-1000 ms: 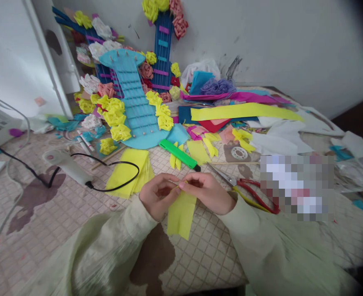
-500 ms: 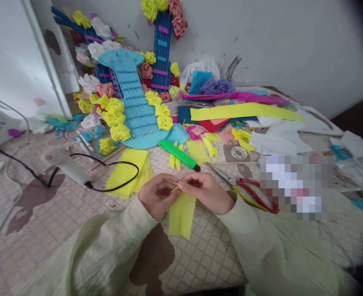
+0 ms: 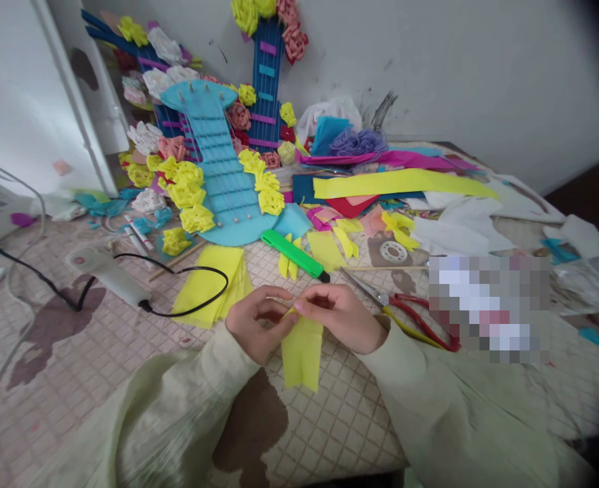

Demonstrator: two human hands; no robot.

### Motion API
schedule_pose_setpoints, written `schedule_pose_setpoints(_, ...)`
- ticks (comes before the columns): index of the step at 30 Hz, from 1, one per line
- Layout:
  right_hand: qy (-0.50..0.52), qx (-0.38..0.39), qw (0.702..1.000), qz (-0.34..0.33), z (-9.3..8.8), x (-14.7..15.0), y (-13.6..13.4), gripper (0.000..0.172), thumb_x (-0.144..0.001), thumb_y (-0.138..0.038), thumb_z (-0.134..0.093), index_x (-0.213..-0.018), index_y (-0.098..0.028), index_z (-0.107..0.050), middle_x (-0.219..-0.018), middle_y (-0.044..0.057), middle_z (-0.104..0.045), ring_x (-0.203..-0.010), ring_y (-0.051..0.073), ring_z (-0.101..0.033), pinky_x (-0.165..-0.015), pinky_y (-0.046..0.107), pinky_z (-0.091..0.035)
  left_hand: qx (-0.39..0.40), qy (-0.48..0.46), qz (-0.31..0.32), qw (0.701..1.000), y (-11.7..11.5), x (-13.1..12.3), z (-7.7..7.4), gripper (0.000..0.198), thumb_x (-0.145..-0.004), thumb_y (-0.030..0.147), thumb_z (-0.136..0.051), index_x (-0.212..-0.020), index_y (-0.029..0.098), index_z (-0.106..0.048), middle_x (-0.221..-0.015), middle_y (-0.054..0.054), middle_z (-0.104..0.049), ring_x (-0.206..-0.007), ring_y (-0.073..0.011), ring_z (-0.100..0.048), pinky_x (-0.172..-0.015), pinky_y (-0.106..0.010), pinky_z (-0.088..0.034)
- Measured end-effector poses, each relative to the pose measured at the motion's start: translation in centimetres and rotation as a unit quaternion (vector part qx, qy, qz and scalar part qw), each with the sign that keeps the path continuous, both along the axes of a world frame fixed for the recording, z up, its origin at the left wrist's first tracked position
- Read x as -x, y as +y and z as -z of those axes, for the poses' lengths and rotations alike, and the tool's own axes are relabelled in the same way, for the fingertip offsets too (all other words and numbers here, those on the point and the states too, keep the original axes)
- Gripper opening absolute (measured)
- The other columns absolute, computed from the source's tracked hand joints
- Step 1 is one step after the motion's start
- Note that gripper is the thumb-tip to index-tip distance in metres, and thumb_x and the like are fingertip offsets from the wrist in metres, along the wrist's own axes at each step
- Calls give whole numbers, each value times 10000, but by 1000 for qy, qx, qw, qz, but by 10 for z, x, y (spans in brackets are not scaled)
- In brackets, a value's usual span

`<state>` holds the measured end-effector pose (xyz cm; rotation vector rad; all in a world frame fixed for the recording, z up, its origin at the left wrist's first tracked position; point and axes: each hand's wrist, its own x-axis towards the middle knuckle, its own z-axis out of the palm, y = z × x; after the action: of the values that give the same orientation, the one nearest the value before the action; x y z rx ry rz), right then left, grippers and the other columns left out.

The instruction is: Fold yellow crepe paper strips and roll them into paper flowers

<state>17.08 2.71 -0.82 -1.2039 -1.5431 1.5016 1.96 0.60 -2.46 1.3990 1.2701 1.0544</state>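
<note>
Both hands meet at the top edge of a sheet of yellow crepe paper (image 3: 302, 356), which hangs down between them with a crease along its middle. My left hand (image 3: 259, 322) pinches its upper left edge between thumb and fingers. Pressed close beside it, my right hand (image 3: 341, 317) pinches the same edge, thumb tip against the paper. The fingers partly hide the folded upper edge. Just beyond the hands lie a green box cutter (image 3: 294, 254) and scissors (image 3: 416, 315) with red and yellow handles. A stack of yellow paper sheets (image 3: 211, 285) lies to the left.
A white glue gun (image 3: 109, 276) with a looping black cable is at left. Behind stands a light-blue guitar-shaped piece (image 3: 223, 163) with yellow paper flowers (image 3: 186, 186). Yellow strip (image 3: 401, 183), purple yarn (image 3: 359, 142), white paper (image 3: 462, 224) and a tape roll (image 3: 394, 251) lie further back.
The hanging end of the yellow paper has swung slightly to the right. Both hands keep nearly the same place and pinch.
</note>
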Motion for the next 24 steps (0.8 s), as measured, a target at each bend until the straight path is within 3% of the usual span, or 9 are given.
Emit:
schedule_pose_setpoints(8, 7, -2, 1000, 1, -1, 0, 0, 165, -678, -315, -612, -661, -151, -620, -640, 6, -611, -619, 113, -550, -577, 240, -428, 17, 24, 1, 1000, -1, 0, -6, 250, -625, 246, -636, -849, 163, -559, -519, 21, -601, -478, -99, -556, -442, -168, -441)
schedule_pose_setpoints(14, -10, -21, 1000, 5, -2, 0, 0, 134, -704, -268, -582, -672, -146, -629, -651, 13, -618, -624, 112, -551, -566, 236, -428, -10, 12, -25, 1000, -2, -2, -9, 250, -665, 263, -595, -882, 144, -563, -606, -14, -647, -556, -121, -600, -583, -234, -509)
schedule_pose_setpoints(18, -12, -14, 1000, 5, -3, 0, -1, 120, -693, -262, -592, -673, -151, -632, -637, 9, -618, -605, 110, -548, -554, 232, -428, -18, 12, -30, 999, -1, -2, -7, 215, -648, 235, -613, -838, 148, -561, -573, -2, -640, -531, -121, -596, -578, -243, -517)
schedule_pose_setpoints(24, 15, 4, 998, 56, -3, 0, 0, 167, -665, -314, -614, -653, -148, -610, -605, -2, -588, -569, 101, -519, -545, 235, -419, -23, -5, -64, 998, 1, 1, -7, 219, -618, 231, -657, -805, 153, -573, -555, 4, -645, -514, -121, -603, -563, -233, -518)
